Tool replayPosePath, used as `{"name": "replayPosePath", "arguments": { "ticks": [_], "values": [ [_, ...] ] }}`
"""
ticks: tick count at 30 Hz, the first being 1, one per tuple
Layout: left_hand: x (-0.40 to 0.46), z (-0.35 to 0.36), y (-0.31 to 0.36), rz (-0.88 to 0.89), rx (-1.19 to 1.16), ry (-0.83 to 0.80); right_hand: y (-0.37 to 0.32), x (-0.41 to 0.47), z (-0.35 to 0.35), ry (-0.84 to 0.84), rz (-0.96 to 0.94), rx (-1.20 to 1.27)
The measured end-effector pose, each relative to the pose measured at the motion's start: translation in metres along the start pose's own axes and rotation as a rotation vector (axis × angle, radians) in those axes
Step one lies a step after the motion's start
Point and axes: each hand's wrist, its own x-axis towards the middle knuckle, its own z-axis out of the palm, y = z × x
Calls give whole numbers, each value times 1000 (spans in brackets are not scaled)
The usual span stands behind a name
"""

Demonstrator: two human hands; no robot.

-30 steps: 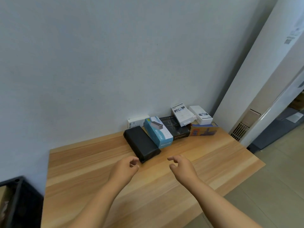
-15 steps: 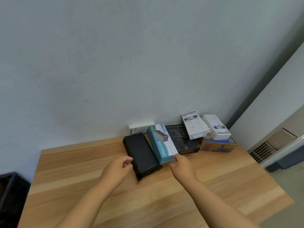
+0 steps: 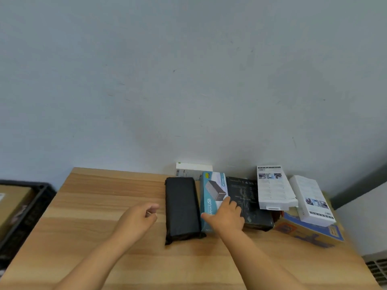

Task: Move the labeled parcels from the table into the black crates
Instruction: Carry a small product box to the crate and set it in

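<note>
Several parcels lie in a row at the back of the wooden table (image 3: 104, 206). A black wrapped parcel (image 3: 181, 208) lies leftmost, with a teal USB box (image 3: 212, 193) beside it. My right hand (image 3: 227, 216) lies on the teal box's near end, thumb at its left edge and fingers spread over its top. Just left of the black parcel my left hand (image 3: 139, 219) hovers loosely curled, holding nothing. A black crate (image 3: 31, 208) shows at the far left, below the table's edge.
Right of the teal box lie a black flat box (image 3: 250, 204), two white boxes (image 3: 273, 189) (image 3: 312, 203) and a blue-orange carton (image 3: 312, 235). A small white box (image 3: 193, 171) stands against the wall. The crate holds a brown carton (image 3: 12, 204).
The view swung left, bringing the crate into sight. My right hand moved forward from the table onto the teal box. My left hand drew up beside the black parcel.
</note>
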Motion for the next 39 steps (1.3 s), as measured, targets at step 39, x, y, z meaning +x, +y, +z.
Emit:
{"name": "replayPosePath", "arguments": {
  "ticks": [39],
  "values": [
    [-41,-132,148,344,-498,355,-109,-117,-190,-41,-504,1056]
  ]
}}
